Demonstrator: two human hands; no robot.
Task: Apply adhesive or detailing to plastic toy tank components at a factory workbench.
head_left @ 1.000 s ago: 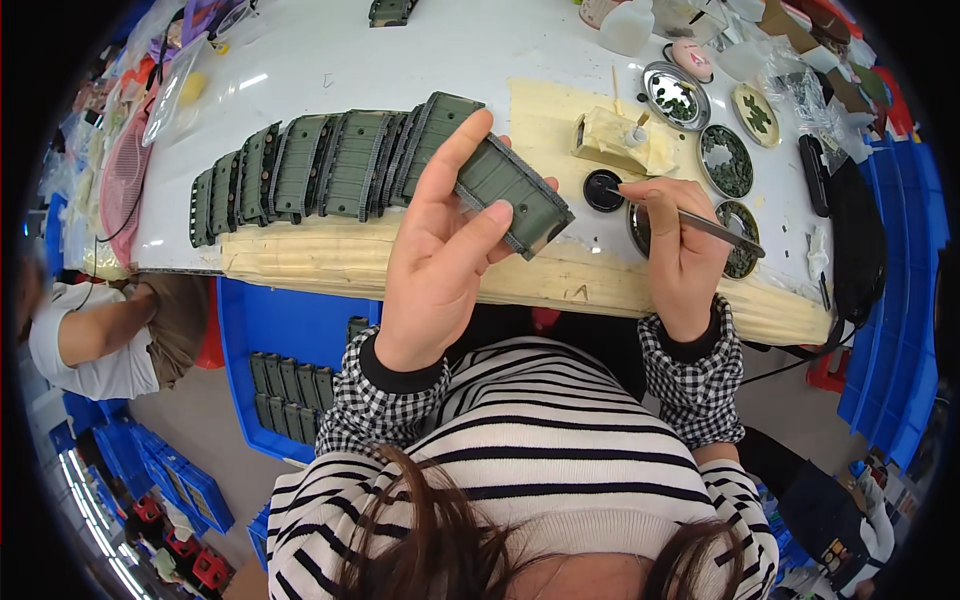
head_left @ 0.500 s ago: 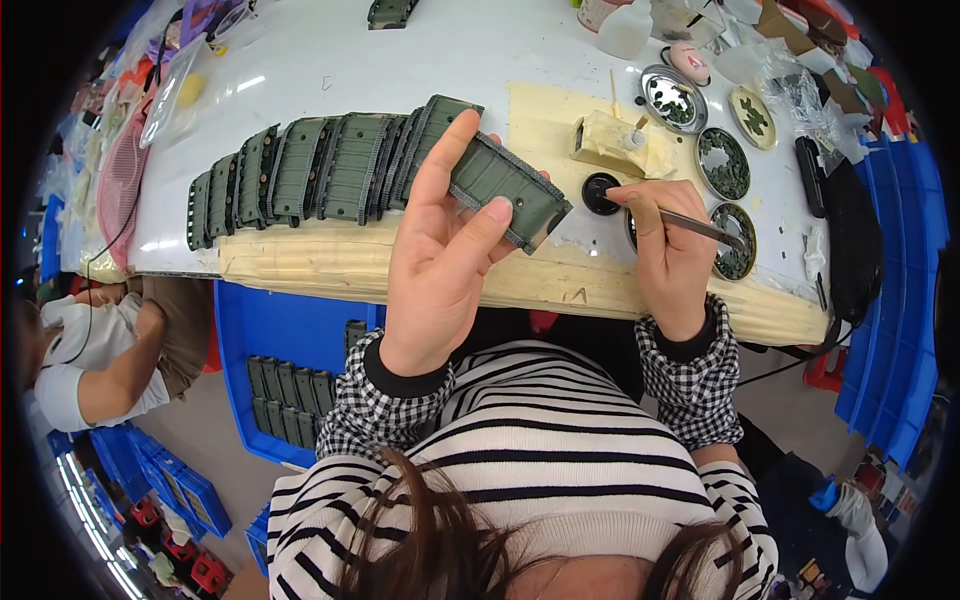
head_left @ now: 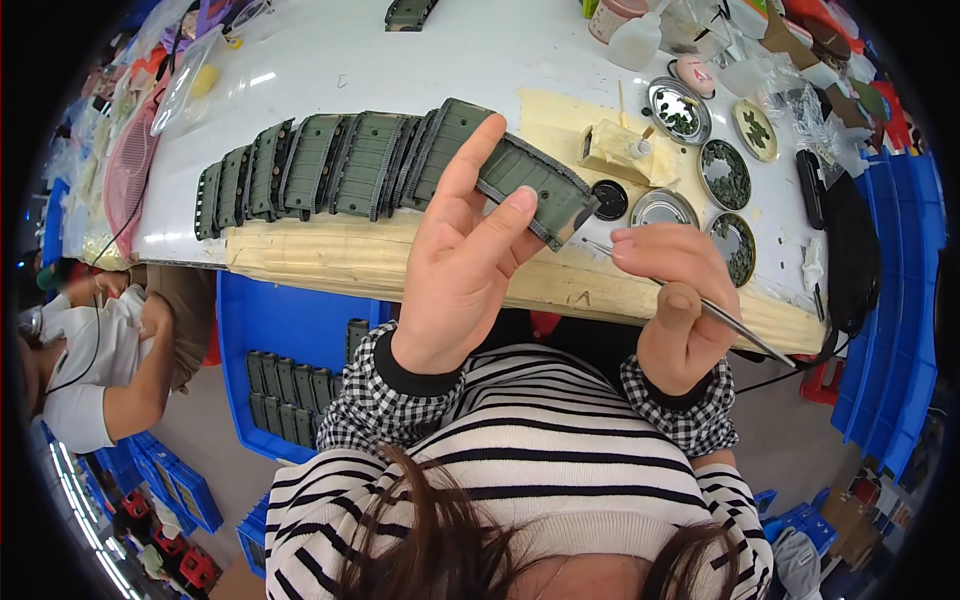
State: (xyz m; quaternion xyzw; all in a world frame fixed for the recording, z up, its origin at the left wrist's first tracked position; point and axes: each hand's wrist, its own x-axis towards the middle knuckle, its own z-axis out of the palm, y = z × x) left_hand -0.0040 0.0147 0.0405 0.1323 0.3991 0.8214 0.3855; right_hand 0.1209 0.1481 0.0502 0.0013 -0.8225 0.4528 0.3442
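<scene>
My left hand [head_left: 462, 240] grips a green camouflage plastic piece [head_left: 545, 190], ribbed and rectangular, with a thumb on its face and a finger along its edge. My right hand [head_left: 683, 300] is closed on metal tweezers [head_left: 738, 325]. Their tips lie just right of the piece's lower corner, apart from it; whether they carry anything is too small to see. Beyond the right hand sit a small black round cup [head_left: 608, 200] and a silver tin [head_left: 664, 207]. A row of similar green pieces [head_left: 310, 168] leans together left of my left hand.
Round tins of small dark green bits [head_left: 725, 173] stand on the right, near a wrapped block [head_left: 630, 152]. Wooden edging [head_left: 330, 262] runs along the table front. Below is a blue crate [head_left: 285, 300] with more green pieces. Another person [head_left: 110, 360] sits at left.
My right hand has drawn back from the black cup, and the tweezer tips now point at the held piece. The silver tin has come into view.
</scene>
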